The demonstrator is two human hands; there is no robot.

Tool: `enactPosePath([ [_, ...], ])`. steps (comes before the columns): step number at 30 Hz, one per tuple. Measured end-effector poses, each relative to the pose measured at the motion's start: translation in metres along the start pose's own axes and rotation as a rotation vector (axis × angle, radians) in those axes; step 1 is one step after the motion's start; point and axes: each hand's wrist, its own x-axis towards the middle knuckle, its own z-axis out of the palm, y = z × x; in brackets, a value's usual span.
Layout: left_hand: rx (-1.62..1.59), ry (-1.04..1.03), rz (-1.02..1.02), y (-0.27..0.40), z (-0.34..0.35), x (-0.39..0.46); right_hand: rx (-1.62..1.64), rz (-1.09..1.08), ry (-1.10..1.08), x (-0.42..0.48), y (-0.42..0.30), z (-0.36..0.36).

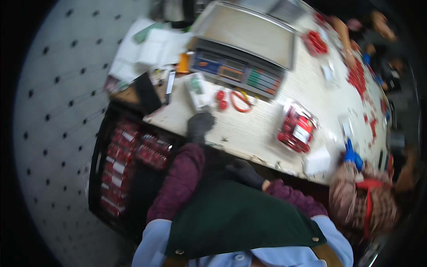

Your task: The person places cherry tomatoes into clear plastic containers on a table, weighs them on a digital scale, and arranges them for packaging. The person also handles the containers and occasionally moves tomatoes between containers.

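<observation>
My left hand [200, 126], in a dark grey glove, rests at the table's near edge with its fingers curled. It is right by the end of a small white box [197, 90]; whether it touches the box is unclear. Held low in front of the green apron [230, 220] is my right hand [246, 173], also gloved, its fingers blurred and partly lost against the dark. On the table [247, 133], to the right, sits a clear plastic clamshell [298, 128] of red fruit with a label. Two small red fruits [221, 100] and an orange-red loop [241, 102] lie near the white box.
A digital scale [238, 68] stands across the table. Papers [156, 48] and a phone-like dark slab [146, 92] lie left. Packed fruit fills part of a black crate [138, 187] at my left. A blue-gloved co-worker [352, 158] is right; other people's arms reach over loose fruit [357, 78].
</observation>
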Motion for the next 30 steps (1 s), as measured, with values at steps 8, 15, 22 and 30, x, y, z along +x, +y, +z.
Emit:
enactPosePath([
  [8, 0.806, -0.403, 0.757, 0.015, 0.189, -0.029, -0.145, -0.214, 0.35, -0.051, 0.046, -0.057],
  [15, 1.43, -0.71, 1.138, -0.06, 0.278, -0.015, 0.319, -0.396, 0.771, -0.063, 0.126, -0.067],
  [22, 1.601, -0.8, 1.055, -0.017, 0.284, -0.016, 0.151, -0.289, 0.798, -0.024, 0.183, -0.069],
  [30, 1.827, -1.45, 0.98, 0.009, 0.278, -0.038, 0.248, -0.354, 0.731, -0.049, 0.131, -0.087],
])
